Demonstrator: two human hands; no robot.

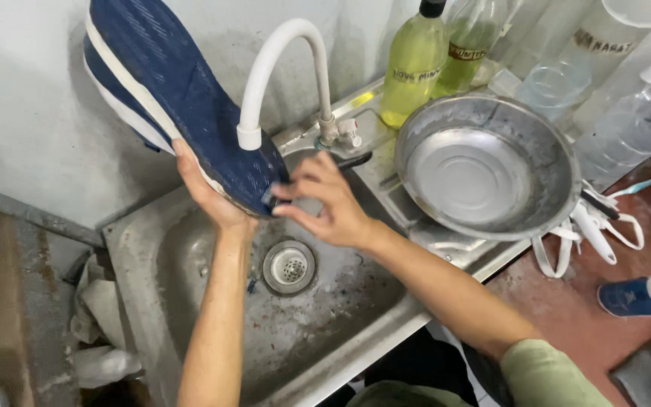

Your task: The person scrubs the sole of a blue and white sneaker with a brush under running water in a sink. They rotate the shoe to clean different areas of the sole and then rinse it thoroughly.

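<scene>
Head view, looking down into a steel sink point(190, 316). Left hand point(212, 197) curled around the lower edge of a dark blue shoe point(178, 98), sole facing the camera, white stripe along its side; shoe held tilted over the basin, heel end low, toe end rising to the upper left against the grey wall point(24, 105). Right hand point(331, 205) at the heel end, fingertips pinched together on a small dark thing pressed against the sole; cannot tell what it is. White gooseneck tap point(276, 68) arches over the sink, spout end just in front of the sole. Round drain strainer point(288, 266) sits below both hands, basin floor grimy. On the bench to the right, a wide metal bowl point(491, 167) rests tilted at the sink's edge. Behind it, a bottle of yellow-green liquid point(414, 64) and several clear plastic bottles point(627, 128). White straps point(566, 241) and a toothbrush point(646, 183) lie just beside the bowl. Blue-and-white container point(646, 294) lower right. Crumpled rags point(99, 324) left of the sink.
</scene>
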